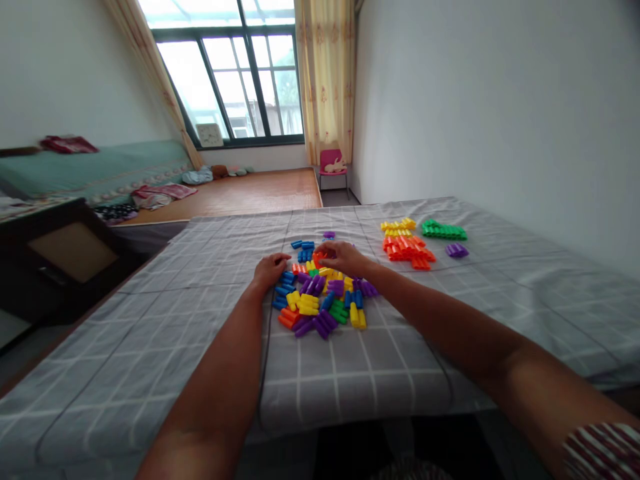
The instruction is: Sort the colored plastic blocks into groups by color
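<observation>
A mixed pile of tube-shaped plastic building blocks (309, 305) in blue, yellow, purple, orange and green lies in front of me. At the pile's far side, my right hand (343, 257) has its fingertips closed round an orange block (318, 259). My left hand (271, 269) rests at the left edge of the pile, beside some blue blocks (287, 277). Its fingers are loosely bent and apart, with nothing visible in them. More blue blocks (305, 255) lie between the two hands, and a purple block (329, 235) is just beyond them.
On the right of the checked grey cloth (165, 320), blocks lie grouped by colour: yellow (399, 227), orange (407, 251), green (444, 231) and purple (457, 251). A white wall (490, 113) borders the right side. Behind are a bed platform (250, 190) and a pink chair (332, 160).
</observation>
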The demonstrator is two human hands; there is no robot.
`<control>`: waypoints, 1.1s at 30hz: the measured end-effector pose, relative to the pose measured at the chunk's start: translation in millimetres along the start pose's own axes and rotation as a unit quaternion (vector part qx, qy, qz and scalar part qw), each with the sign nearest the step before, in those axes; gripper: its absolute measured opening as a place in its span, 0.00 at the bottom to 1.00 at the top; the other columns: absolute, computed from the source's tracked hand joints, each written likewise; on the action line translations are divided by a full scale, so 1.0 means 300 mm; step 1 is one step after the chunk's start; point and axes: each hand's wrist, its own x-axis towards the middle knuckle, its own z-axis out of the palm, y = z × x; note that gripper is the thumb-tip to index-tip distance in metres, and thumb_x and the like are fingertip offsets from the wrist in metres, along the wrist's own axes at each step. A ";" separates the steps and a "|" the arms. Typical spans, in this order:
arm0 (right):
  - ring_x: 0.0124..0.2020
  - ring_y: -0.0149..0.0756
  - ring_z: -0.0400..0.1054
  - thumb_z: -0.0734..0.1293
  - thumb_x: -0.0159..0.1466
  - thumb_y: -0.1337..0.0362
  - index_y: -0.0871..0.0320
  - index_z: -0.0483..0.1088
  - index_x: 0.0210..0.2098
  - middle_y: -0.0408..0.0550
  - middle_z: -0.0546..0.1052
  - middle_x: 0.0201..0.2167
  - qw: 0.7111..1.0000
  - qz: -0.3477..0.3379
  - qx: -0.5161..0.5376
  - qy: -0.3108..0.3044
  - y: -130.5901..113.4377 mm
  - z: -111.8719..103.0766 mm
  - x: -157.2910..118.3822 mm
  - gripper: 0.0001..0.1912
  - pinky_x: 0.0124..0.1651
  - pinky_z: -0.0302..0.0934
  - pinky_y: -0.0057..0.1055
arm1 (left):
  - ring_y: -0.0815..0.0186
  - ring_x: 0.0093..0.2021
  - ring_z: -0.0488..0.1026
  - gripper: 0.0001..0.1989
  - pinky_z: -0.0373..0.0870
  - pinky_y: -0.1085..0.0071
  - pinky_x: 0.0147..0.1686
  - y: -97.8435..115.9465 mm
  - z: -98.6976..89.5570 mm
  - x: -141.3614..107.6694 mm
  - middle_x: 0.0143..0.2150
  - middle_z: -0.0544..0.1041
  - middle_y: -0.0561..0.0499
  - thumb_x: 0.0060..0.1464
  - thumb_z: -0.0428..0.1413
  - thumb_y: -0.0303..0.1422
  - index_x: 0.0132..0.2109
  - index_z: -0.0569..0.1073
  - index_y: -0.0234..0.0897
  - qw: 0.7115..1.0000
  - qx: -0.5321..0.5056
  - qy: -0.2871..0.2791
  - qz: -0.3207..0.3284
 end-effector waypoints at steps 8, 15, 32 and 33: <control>0.40 0.37 0.74 0.68 0.57 0.63 0.60 0.70 0.47 0.52 0.79 0.39 0.954 0.165 -0.037 0.247 0.289 -0.452 -0.222 0.18 0.44 0.68 0.35 | 0.65 0.28 0.71 0.22 0.62 0.72 0.28 -0.013 -0.001 0.004 0.29 0.78 0.51 0.53 0.48 0.39 0.49 0.79 0.36 1.000 0.004 -0.002 0.005; 0.41 0.41 0.74 0.67 0.56 0.64 0.62 0.74 0.42 0.55 0.80 0.41 0.891 0.266 -0.222 0.294 0.459 -0.596 -0.358 0.14 0.47 0.66 0.37 | 0.64 0.30 0.72 0.22 0.63 0.71 0.30 0.003 -0.023 -0.001 0.30 0.79 0.50 0.52 0.49 0.40 0.48 0.80 0.37 1.000 0.019 0.001 0.007; 0.37 0.37 0.72 0.61 0.65 0.54 0.58 0.76 0.44 0.50 0.80 0.41 0.979 0.080 -0.166 0.092 0.195 -0.317 -0.249 0.18 0.44 0.65 0.33 | 0.64 0.33 0.73 0.19 0.65 0.72 0.32 0.014 -0.008 -0.008 0.32 0.80 0.50 0.52 0.50 0.34 0.47 0.80 0.37 1.000 -0.007 0.005 -0.006; 0.36 0.36 0.72 0.61 0.64 0.52 0.57 0.76 0.43 0.48 0.80 0.38 0.987 0.063 -0.141 0.034 0.165 -0.291 -0.240 0.19 0.42 0.65 0.32 | 0.64 0.33 0.73 0.19 0.65 0.71 0.32 0.014 -0.007 -0.008 0.32 0.80 0.50 0.52 0.50 0.34 0.47 0.80 0.36 1.000 -0.005 0.005 -0.006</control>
